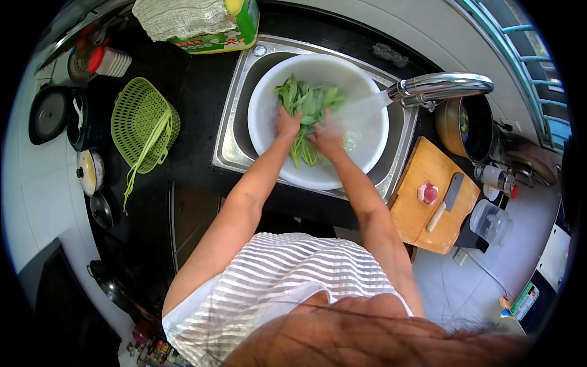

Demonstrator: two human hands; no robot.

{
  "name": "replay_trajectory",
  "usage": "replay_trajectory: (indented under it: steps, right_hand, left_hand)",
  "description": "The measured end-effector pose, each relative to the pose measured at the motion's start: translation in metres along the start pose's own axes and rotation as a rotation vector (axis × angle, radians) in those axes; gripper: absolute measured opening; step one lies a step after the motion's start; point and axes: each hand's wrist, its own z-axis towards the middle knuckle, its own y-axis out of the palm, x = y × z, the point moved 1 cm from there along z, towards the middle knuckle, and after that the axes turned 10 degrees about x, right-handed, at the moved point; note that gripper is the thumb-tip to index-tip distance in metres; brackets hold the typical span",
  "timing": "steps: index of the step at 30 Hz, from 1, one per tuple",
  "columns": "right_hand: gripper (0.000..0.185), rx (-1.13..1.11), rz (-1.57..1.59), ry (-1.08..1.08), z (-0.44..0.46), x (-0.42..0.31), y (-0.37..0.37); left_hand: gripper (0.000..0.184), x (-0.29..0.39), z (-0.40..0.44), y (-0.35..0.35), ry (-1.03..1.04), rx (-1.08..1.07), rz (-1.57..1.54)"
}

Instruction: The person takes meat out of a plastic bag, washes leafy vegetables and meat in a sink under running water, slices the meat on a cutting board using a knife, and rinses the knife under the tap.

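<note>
1. The leafy greens (pixel 313 102) are lying inside the white basin (pixel 365 144), bunched between the two hands, with leaves spreading beyond the fingers and stems trailing back toward the wrists.
2. The left hand (pixel 288 123) is touching the bunch along its left side; its fingers are partly hiding among the leaves, so I cannot tell whether they are pinching any.
3. The right hand (pixel 328 133) is meeting the bunch from the right, blurring under the spray; whether its fingers are spreading or closing, I cannot tell.
4. Water (pixel 365 106) is streaming from the faucet (pixel 440 85) toward the right hand.
5. The basin is sitting in the metal sink (pixel 237 142).
</note>
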Motion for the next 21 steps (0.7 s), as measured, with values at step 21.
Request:
replay_trajectory:
  steps: [21]
  right_hand:
    - [0.071, -0.015, 0.356, -0.049, -0.024, 0.013, -0.016]
  left_hand:
    - [0.073, 0.043, -0.046, -0.010, 0.260, -0.235, 0.623]
